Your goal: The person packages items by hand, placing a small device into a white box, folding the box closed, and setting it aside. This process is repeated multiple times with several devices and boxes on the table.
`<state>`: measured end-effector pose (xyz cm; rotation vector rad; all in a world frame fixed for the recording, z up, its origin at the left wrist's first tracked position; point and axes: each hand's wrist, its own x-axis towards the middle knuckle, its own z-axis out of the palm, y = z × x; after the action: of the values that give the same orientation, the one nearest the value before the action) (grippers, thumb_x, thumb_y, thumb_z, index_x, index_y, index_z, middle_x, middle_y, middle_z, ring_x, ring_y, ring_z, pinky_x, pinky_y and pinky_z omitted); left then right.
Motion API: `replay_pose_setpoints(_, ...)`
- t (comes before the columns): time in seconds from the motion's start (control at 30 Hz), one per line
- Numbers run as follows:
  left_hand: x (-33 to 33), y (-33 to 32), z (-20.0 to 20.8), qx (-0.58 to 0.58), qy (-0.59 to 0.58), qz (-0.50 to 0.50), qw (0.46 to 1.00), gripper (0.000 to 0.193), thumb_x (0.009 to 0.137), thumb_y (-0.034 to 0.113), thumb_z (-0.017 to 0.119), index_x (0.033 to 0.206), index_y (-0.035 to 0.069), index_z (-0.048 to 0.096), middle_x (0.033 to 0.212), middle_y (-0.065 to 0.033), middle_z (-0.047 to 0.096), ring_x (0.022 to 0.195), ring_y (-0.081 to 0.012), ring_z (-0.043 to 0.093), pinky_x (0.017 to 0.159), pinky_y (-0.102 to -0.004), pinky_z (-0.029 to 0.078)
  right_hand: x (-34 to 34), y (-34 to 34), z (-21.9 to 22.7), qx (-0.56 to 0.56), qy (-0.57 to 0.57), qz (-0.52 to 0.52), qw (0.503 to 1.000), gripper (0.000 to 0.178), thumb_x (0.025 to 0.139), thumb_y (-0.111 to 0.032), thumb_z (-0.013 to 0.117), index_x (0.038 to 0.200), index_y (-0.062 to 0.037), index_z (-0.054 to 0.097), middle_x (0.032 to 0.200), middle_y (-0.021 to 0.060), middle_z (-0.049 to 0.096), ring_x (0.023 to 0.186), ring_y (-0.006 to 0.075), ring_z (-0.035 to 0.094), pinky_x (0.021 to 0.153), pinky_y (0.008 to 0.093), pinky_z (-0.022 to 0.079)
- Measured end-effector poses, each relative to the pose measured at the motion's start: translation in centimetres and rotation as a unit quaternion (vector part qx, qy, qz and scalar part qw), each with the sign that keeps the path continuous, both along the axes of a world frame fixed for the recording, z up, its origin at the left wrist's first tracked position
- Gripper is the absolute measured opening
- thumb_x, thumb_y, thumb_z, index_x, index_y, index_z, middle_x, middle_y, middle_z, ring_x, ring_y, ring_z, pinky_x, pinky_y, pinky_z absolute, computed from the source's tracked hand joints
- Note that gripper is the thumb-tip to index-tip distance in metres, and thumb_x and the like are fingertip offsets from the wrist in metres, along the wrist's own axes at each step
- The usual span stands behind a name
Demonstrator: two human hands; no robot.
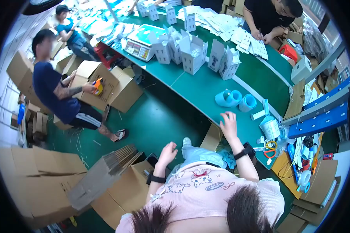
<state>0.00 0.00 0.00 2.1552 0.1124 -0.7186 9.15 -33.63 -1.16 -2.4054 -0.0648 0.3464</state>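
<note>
My right hand [228, 125] hovers by the near edge of the green table [190, 91], its fingers apart and nothing in them. Closest to it are rolls of light blue tape [228, 98] and another blue roll [247, 103] standing on the table. My left hand [168, 153] hangs in front of my body, away from the table, fingers loosely bent and holding nothing that I can see. A dark band is on each wrist. Farther along the table, several small white boxes [193, 54] stand with their flaps up.
Orange-handled scissors [270, 149] and a white bottle [269, 126] lie at the right. A weighing scale [139, 48] sits beyond the boxes. Left, a person holds a tape dispenser [97, 86] at a carton [91, 83]. Flattened cartons [105, 171] stand near my left. Another person writes on papers [256, 48].
</note>
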Motion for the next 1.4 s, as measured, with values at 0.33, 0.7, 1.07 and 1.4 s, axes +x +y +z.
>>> replay_pose_setpoints(0.33, 34.3, -6.0, 4.5, -0.2, -0.214, 0.01, 0.956, 0.037, 0.077, -0.001, 0.058, 0.112, 0.003, 0.047, 0.106, -0.0134, 0.055, 0.088, -0.0225, 0.06, 0.072, -0.0298, 0.05, 21.7, 0.9, 3.8, -0.358, -0.209, -0.117, 0.903, 0.037, 0.061, -0.014, 0.07, 0.098, -0.0129, 0.063, 0.111, 0.0111, 0.052, 0.122, 0.0381, 0.034, 0.098, 0.0567, 0.027)
replay_pose_setpoints(0.7, 47.5, -25.0, 4.2, -0.228, -0.312, -0.116, 0.915, 0.085, 0.067, 0.021, 0.078, 0.128, -0.006, 0.025, 0.124, -0.0239, 0.037, 0.114, -0.0361, 0.042, 0.094, -0.0441, 0.038, 17.7, -1.6, 4.2, -0.407, -0.128, -0.067, 0.902, 0.013, 0.072, -0.012, 0.057, 0.084, -0.0093, 0.062, 0.101, 0.0112, 0.054, 0.122, 0.0306, 0.038, 0.099, 0.0615, 0.024)
replay_pose_setpoints(1.07, 49.3, -29.8, 0.7, -0.138, -0.319, -0.035, 0.937, 0.064, 0.08, 0.023, 0.066, 0.125, -0.006, 0.031, 0.114, -0.0275, 0.051, 0.102, -0.0429, 0.051, 0.083, -0.0447, 0.043, 23.8, -3.4, 10.2, -0.091, -0.238, -0.255, 0.933, 0.068, 0.065, -0.01, 0.068, 0.128, -0.0095, 0.043, 0.129, 0.0136, 0.043, 0.128, 0.0337, 0.032, 0.106, 0.0438, 0.027)
replay_pose_setpoints(1.4, 52.5, -19.2, -1.7, -0.236, -0.214, -0.29, 0.903, 0.022, 0.085, 0.007, 0.054, 0.105, -0.002, 0.053, 0.091, -0.0193, 0.064, 0.087, -0.0324, 0.063, 0.075, -0.0367, 0.048, 30.6, -6.5, 8.6, 0.225, -0.168, -0.207, 0.937, 0.07, 0.069, -0.005, 0.066, 0.131, -0.0044, 0.034, 0.127, 0.017, 0.043, 0.121, 0.0285, 0.041, 0.103, 0.0357, 0.031)
